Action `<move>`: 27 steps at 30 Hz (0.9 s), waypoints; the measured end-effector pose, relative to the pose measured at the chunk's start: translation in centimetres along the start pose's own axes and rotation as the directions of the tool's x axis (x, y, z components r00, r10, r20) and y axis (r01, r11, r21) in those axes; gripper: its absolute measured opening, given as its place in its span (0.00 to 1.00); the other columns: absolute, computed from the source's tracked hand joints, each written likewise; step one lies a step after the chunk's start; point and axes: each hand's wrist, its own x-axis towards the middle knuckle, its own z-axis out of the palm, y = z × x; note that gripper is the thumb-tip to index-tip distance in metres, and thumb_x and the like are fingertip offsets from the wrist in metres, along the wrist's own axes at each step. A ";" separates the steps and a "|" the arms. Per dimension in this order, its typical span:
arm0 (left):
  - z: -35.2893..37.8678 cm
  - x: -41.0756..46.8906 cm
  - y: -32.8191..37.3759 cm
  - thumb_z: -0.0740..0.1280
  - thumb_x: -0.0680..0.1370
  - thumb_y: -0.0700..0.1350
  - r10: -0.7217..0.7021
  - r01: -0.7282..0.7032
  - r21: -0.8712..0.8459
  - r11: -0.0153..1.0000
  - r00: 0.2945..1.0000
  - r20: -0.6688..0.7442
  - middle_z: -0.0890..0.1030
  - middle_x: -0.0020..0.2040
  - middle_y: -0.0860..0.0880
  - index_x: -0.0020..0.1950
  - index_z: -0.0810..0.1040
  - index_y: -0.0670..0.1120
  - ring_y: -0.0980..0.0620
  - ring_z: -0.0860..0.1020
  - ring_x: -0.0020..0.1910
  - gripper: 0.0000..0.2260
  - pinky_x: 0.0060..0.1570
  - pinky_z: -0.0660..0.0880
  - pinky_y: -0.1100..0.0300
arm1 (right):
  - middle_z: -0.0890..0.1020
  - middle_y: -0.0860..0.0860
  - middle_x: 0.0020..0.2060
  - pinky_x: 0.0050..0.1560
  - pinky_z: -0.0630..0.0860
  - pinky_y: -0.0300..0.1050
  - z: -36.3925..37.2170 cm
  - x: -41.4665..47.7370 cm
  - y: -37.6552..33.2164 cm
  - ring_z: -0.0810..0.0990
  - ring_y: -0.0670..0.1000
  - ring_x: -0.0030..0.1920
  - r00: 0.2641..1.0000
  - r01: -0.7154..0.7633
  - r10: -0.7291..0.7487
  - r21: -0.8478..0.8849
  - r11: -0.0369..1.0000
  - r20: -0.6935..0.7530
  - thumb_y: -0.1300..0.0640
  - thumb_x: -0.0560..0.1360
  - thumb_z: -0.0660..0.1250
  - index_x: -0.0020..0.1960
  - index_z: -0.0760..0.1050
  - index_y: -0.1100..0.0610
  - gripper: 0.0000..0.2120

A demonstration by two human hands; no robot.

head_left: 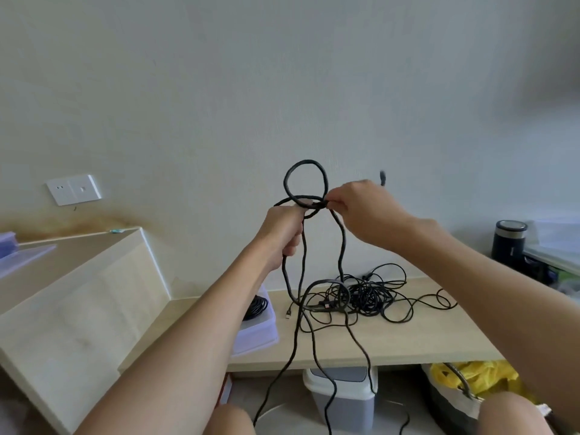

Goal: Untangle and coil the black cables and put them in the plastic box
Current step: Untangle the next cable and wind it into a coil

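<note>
1. The thick black cable point(306, 161) is standing in a loop just above both grips, its long strands hanging down past the desk's point(423, 340) front edge.
2. My right grip point(361, 211) is pinching the loop's crossing; my left grip point(284, 233) is curling round a strand just below and left of it.
3. The loose tangle point(367, 296) is lying toward the desk's back edge; the plastic box point(260, 334) is sitting at its left end, nearer my left grip.

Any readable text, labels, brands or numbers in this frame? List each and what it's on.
None legible.
Dark canister: pale mark on its side, too blurred to read.
Wall socket plate: no lettering visible.
Plastic box: no label shows.
Black cable: no print visible.
</note>
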 end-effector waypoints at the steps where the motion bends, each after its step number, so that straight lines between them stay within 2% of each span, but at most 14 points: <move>1: 0.1 -0.1 -0.1 0.65 0.79 0.50 0.002 -0.002 0.030 1.000 1.000 0.013 0.62 0.27 0.52 0.37 0.64 0.51 0.53 0.56 0.23 0.15 0.25 0.51 0.63 | 0.80 0.51 0.42 0.49 0.68 0.49 0.0 0.2 0.3 0.77 0.55 0.46 0.997 0.077 -0.080 -0.139 0.987 -0.020 0.59 0.79 0.63 0.48 0.81 0.54 0.08; 3: 0.1 -0.1 -0.1 0.66 0.79 0.51 -0.009 0.008 0.030 1.000 0.999 0.043 0.60 0.27 0.52 0.35 0.61 0.52 0.53 0.55 0.24 0.17 0.27 0.50 0.62 | 0.78 0.51 0.44 0.57 0.63 0.51 0.5 0.3 0.6 0.76 0.57 0.50 0.969 0.167 -0.220 -0.351 0.921 -0.115 0.63 0.73 0.69 0.45 0.83 0.51 0.08; 6: -0.4 0.0 0.2 0.66 0.78 0.53 -0.070 0.076 -0.070 0.995 0.994 0.085 0.59 0.26 0.53 0.34 0.60 0.53 0.53 0.54 0.25 0.18 0.27 0.48 0.62 | 0.76 0.52 0.43 0.54 0.63 0.52 1.5 0.0 0.9 0.75 0.57 0.49 0.879 0.148 -0.271 -0.316 0.937 -0.393 0.58 0.72 0.73 0.42 0.83 0.54 0.01; 8: -0.8 0.1 0.3 0.66 0.76 0.53 -0.102 0.115 -0.151 0.982 0.990 0.095 0.58 0.27 0.53 0.33 0.60 0.53 0.53 0.53 0.25 0.18 0.25 0.49 0.63 | 0.76 0.53 0.47 0.54 0.63 0.50 2.3 -0.3 0.9 0.73 0.56 0.50 0.830 0.109 -0.174 -0.151 0.982 -0.530 0.52 0.74 0.71 0.48 0.81 0.57 0.08; 10: -1.0 0.1 0.3 0.67 0.76 0.52 -0.104 0.123 -0.222 0.967 0.990 0.098 0.58 0.27 0.54 0.33 0.60 0.53 0.54 0.53 0.24 0.18 0.22 0.49 0.64 | 0.74 0.55 0.50 0.54 0.64 0.46 2.3 -0.7 0.1 0.71 0.53 0.51 0.793 0.079 0.065 0.208 0.975 -0.606 0.51 0.75 0.69 0.54 0.75 0.60 0.14; 12: -1.0 0.0 0.3 0.67 0.76 0.52 -0.088 0.113 -0.256 0.960 0.990 0.107 0.58 0.27 0.54 0.33 0.60 0.53 0.55 0.53 0.23 0.19 0.22 0.49 0.64 | 0.73 0.54 0.47 0.50 0.67 0.41 2.3 -1.1 -0.4 0.70 0.51 0.47 0.667 -0.048 0.477 0.607 0.793 -0.571 0.56 0.79 0.62 0.53 0.70 0.60 0.07; 13: -0.9 0.0 0.4 0.67 0.76 0.52 -0.075 0.102 -0.261 0.960 0.991 0.113 0.58 0.27 0.54 0.33 0.60 0.53 0.55 0.53 0.23 0.19 0.21 0.49 0.64 | 0.73 0.52 0.44 0.47 0.69 0.41 2.0 -1.1 -0.2 0.71 0.51 0.44 0.592 -0.128 0.685 0.790 0.599 -0.424 0.59 0.81 0.58 0.51 0.69 0.59 0.04; 14: -0.8 -0.1 0.5 0.67 0.77 0.52 -0.062 0.092 -0.263 0.960 0.991 0.119 0.58 0.26 0.54 0.33 0.60 0.53 0.55 0.53 0.22 0.18 0.21 0.49 0.64 | 0.74 0.52 0.42 0.46 0.72 0.44 1.9 -0.9 0.1 0.73 0.51 0.41 0.561 -0.215 0.813 0.920 0.327 -0.157 0.61 0.81 0.55 0.50 0.69 0.59 0.05; 15: -0.7 -0.2 0.6 0.67 0.77 0.52 -0.055 0.087 -0.260 0.962 0.990 0.128 0.58 0.25 0.54 0.32 0.61 0.53 0.55 0.54 0.22 0.18 0.21 0.49 0.65 | 0.76 0.54 0.41 0.47 0.75 0.47 2.1 -1.0 0.8 0.76 0.52 0.40 0.589 -0.317 0.795 0.946 0.060 0.147 0.63 0.81 0.53 0.49 0.70 0.60 0.07; 16: -0.6 -0.3 0.7 0.66 0.77 0.51 -0.051 0.085 -0.253 0.964 0.989 0.141 0.58 0.25 0.54 0.32 0.61 0.53 0.55 0.54 0.22 0.18 0.21 0.49 0.65 | 0.78 0.56 0.43 0.50 0.78 0.50 2.4 -1.2 1.3 0.79 0.55 0.40 0.648 -0.432 0.663 0.897 -0.087 0.376 0.64 0.82 0.54 0.50 0.72 0.61 0.08; 18: -0.3 -0.4 0.9 0.66 0.78 0.52 -0.042 0.082 -0.222 0.972 0.982 0.183 0.58 0.25 0.54 0.32 0.62 0.53 0.55 0.54 0.23 0.18 0.22 0.49 0.64 | 0.79 0.60 0.49 0.54 0.80 0.55 3.7 -1.8 2.0 0.83 0.59 0.46 0.746 -0.572 0.385 0.819 -0.049 0.544 0.63 0.82 0.57 0.55 0.74 0.62 0.08; 22: 0.4 -0.9 1.0 0.65 0.79 0.51 -0.047 0.089 -0.133 0.987 0.955 0.292 0.58 0.25 0.55 0.32 0.61 0.53 0.56 0.54 0.23 0.18 0.24 0.48 0.63 | 0.78 0.60 0.59 0.60 0.73 0.55 5.1 -1.8 2.1 0.78 0.57 0.57 0.875 -0.465 0.134 0.884 -0.036 0.466 0.63 0.80 0.61 0.63 0.75 0.59 0.13; 25: 0.5 -1.1 1.0 0.63 0.80 0.50 -0.023 0.070 -0.128 0.989 0.940 0.339 0.58 0.24 0.55 0.30 0.61 0.53 0.56 0.53 0.22 0.19 0.23 0.48 0.64 | 0.79 0.57 0.53 0.63 0.70 0.55 5.0 -1.4 2.0 0.77 0.55 0.56 0.904 -0.427 -0.010 0.904 -0.035 0.427 0.63 0.77 0.62 0.60 0.76 0.61 0.13; 27: 0.4 -1.2 1.1 0.62 0.80 0.50 -0.003 0.054 -0.136 0.989 0.936 0.351 0.58 0.24 0.55 0.30 0.61 0.53 0.56 0.53 0.22 0.19 0.23 0.47 0.63 | 0.78 0.58 0.48 0.61 0.72 0.57 5.2 -1.7 1.8 0.78 0.57 0.52 0.916 -0.397 -0.087 0.915 -0.069 0.391 0.61 0.77 0.63 0.60 0.74 0.65 0.13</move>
